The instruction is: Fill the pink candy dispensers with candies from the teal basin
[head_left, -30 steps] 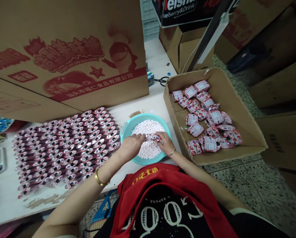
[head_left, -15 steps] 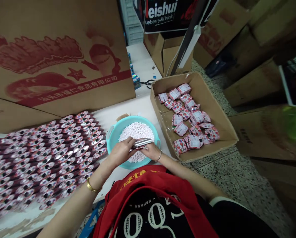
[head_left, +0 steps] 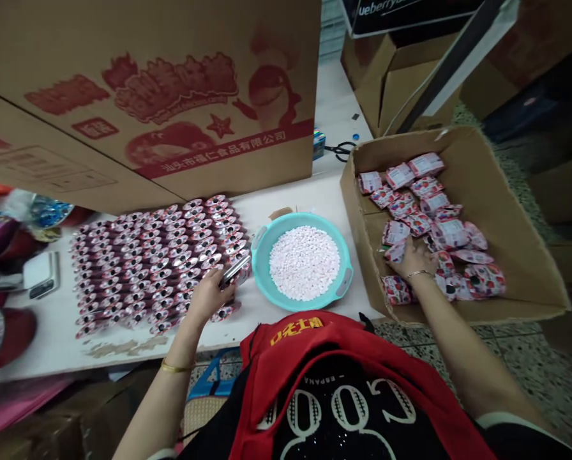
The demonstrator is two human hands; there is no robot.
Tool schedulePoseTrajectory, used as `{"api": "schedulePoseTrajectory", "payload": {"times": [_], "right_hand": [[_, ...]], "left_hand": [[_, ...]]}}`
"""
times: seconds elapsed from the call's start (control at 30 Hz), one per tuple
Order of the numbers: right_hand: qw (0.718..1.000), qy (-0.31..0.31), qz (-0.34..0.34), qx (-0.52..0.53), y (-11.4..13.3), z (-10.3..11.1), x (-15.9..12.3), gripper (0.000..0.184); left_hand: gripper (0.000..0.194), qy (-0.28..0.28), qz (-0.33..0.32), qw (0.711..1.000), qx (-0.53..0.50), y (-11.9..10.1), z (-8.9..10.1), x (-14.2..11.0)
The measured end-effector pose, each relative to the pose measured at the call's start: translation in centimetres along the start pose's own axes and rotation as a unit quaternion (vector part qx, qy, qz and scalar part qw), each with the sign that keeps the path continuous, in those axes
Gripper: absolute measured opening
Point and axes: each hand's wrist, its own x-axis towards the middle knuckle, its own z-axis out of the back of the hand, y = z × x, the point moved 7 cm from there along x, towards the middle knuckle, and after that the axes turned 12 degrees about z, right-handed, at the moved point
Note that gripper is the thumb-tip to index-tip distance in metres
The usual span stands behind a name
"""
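Note:
My left hand (head_left: 208, 293) is closed on a small pouch (head_left: 235, 269) at the right edge of the laid-out rows of red and silver pouches (head_left: 156, 262). My right hand (head_left: 413, 259) reaches into the open cardboard box (head_left: 516, 255) and rests on a filled packet (head_left: 395, 252) among the several packets (head_left: 434, 217) lying there; whether it grips the packet I cannot tell. Between the hands a teal basin (head_left: 267, 236) holds small white candies (head_left: 305, 262).
A large printed carton (head_left: 147, 96) stands at the back of the white table (head_left: 51, 351). Scissors (head_left: 338, 151) lie behind the box. More cartons (head_left: 391, 83) stand at the far right. A white device (head_left: 39, 275) and red items sit at the left. Speckled floor lies right.
Both hands left the basin, where they held one pouch together. The left hand carried the pouch left to the rows; the right hand moved right into the box.

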Motion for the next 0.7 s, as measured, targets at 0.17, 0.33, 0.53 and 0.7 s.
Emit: {"api": "schedulePoseTrajectory", "payload": {"times": [0.17,0.33,0.53,0.7], "right_hand": [[0.988,-0.031,-0.016,0.148,1.5,0.2,0.2,0.098],[0.777,-0.136,-0.012,0.615,4.2,3.5,-1.4,0.080],[0.520,-0.049,0.039,0.852,9.2,5.4,-3.2,0.047],[0.436,-0.170,-0.042,0.883,9.4,3.1,-2.6,0.037]], "left_hand": [[0.023,0.049,0.038,0.998,-0.014,3.1,-5.6,0.7],[0.029,0.051,0.082,0.994,-0.058,4.3,-9.9,1.8],[0.054,-0.097,0.119,0.979,-0.135,5.6,-8.0,0.5],[0.039,-0.068,0.027,0.982,-0.176,0.2,-6.5,1.2]]}}
